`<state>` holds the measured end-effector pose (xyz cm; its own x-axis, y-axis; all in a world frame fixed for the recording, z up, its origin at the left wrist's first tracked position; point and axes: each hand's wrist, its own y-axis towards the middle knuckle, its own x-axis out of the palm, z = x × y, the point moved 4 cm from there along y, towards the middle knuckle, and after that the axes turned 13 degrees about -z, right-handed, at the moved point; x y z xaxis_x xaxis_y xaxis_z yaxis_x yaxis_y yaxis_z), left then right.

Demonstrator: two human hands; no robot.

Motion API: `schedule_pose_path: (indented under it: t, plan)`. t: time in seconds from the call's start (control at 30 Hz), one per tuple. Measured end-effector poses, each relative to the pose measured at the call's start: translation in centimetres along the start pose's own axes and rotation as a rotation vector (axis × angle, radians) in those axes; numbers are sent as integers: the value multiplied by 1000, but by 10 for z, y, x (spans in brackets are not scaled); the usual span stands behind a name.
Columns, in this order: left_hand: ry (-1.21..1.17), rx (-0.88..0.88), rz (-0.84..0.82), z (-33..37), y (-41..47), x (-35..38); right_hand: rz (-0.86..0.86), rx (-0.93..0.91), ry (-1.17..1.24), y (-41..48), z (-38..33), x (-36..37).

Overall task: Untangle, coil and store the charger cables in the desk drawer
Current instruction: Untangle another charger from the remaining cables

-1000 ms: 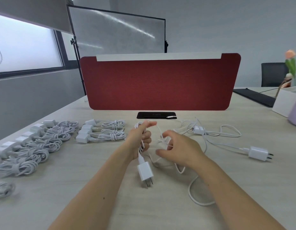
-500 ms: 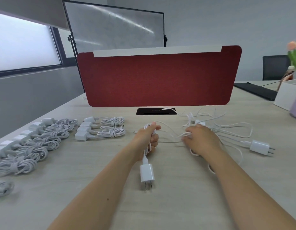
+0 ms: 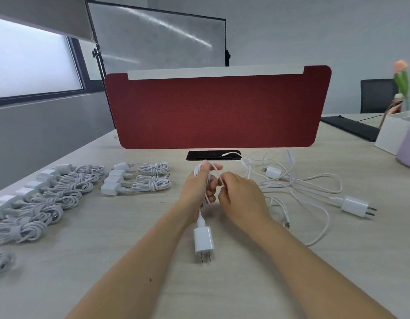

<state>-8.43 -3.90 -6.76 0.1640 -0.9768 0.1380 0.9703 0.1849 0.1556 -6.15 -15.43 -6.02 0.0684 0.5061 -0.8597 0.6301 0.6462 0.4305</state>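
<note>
DONE: coiled white charger bundles (image 3: pixel 153 183) rowed at 9–10 o'clock on pale wooden surface (image 3: pixel 107 261); drawer unseen | NOW: left hand (image 3: pixel 198 192) grips looped white charger cable (image 3: pixel 200 218); right hand (image 3: pixel 242 200) pinches its strand, hands together | TODO: loose white cable tangle (image 3: pixel 273 172) at 2 o'clock, crowding | red felt divider (image 3: pixel 217 107) at 12 o'clock

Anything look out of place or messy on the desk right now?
Nothing damaged. The untidy spot is the tangle of loose cables at right, looped over each other, unlike the neat coiled bundles at left. One connector end lies across the black desk hatch.
</note>
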Motion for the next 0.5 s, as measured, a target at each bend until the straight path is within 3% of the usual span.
schedule_pose_path:
  t: [0.13, 0.27, 0.33, 0.4, 0.5]
  plan:
    - [-52, 54, 163, 4, 1, -11, -101, -33, -99, -3, -1, 13]
    - [-454, 87, 230, 1, 4, -25, -199, -82, -40, -2, 6, 23]
    - [-517, 74, 316, 0, 4, -34, -199, -88, 9, -2, 9, 22]
    - [-468, 45, 412, -1, 2, -44, -183, -89, 44, -2, 10, 20]
    - [-197, -65, 485, -3, 0, -55, -141, -39, 126, -2, 16, 14]
